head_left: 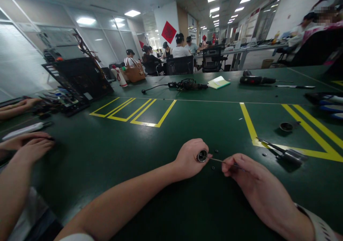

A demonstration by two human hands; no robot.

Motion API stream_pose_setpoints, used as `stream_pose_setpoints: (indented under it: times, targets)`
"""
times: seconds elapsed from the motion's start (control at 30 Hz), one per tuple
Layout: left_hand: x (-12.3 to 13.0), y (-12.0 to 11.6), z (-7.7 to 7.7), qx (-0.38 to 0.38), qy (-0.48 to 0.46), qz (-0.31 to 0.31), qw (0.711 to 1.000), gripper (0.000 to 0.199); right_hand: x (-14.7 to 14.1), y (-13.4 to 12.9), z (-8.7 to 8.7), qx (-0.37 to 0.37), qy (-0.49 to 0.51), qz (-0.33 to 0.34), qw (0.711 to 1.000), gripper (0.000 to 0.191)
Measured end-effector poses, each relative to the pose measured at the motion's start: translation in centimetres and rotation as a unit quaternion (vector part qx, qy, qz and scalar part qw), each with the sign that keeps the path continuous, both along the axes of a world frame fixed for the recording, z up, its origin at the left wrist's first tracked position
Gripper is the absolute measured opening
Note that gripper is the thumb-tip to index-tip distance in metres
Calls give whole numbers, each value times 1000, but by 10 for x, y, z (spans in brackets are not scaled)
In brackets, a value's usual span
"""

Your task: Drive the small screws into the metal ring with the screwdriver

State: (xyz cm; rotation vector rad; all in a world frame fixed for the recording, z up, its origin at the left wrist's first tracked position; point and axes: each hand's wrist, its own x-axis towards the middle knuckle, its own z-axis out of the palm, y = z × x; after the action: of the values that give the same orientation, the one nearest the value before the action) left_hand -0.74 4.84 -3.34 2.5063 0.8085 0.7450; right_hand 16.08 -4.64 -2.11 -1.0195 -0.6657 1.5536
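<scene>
My left hand [190, 158] is closed around a hollow round metal part [202, 156], its open end facing me. Pinched in the fingers of my right hand [252, 178] is a thin metal rod [217, 160], whose far tip reaches the rim of that part; whether it goes inside I cannot tell. Small dark rings, one of them a small ring [213, 168], lie on the table between and beyond my hands. Right of my right hand rests a metal cylinder with a long shaft [293, 156], and farther back lies a cup-shaped metal part [286, 127].
The green table [112, 155] carries yellow tape outlines. A power drill [257, 79], coiled black cable [187, 84] and notepad [219, 82] lie along its back. Blue-handled tools [331, 103] sit at the right edge. A neighbour's hands [33, 146] work at the left.
</scene>
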Motion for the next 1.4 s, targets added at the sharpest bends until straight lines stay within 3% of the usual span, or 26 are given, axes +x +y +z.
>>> stream_pose_setpoints:
  times: [0.2, 0.47, 0.87, 1.13, 1.4]
  targets:
    - [0, 0, 3, -7, 47, 24, 999, 15, 1, -2, -1, 1, -8, -25, 1000, 20]
    - [-2, 5, 1, -88, 70, 106, 988, 11, 5, 3, 0, -14, -50, -107, 993, 20]
    - [0, 3, -1, -53, 51, 26, 997, 15, 3, 4, -3, -12, -123, -103, 987, 20]
    - [1, 0, 2, -40, 101, 4, 994, 11, 3, 4, 1, -29, -92, -147, 985, 19]
    - [0, 1, 3, -46, 82, 4, 996, 17, 5, 6, 0, -25, -49, -165, 985, 16]
